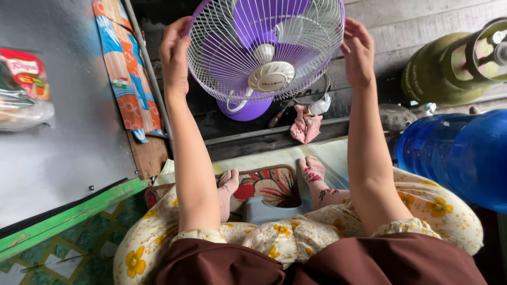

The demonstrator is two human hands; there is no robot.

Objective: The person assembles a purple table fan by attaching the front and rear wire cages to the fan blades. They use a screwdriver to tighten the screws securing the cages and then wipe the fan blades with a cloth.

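Note:
A purple table fan (264, 53) with a white wire grille stands in front of me at the top centre, facing up toward the camera. My left hand (175, 53) grips the grille's left rim. My right hand (358, 50) holds the right rim, fingers curled over the edge. The fan's purple base (244, 110) shows below the grille. I sit low, my bare feet (311, 171) resting on a patterned mat (266, 184).
A grey metal sheet (68, 137) with a green edge lies at left, a food packet (24, 87) on it. A green gas cylinder (454, 66) and a blue water jug (459, 150) stand at right. A pink cloth (303, 126) and a screwdriver lie near the fan's base.

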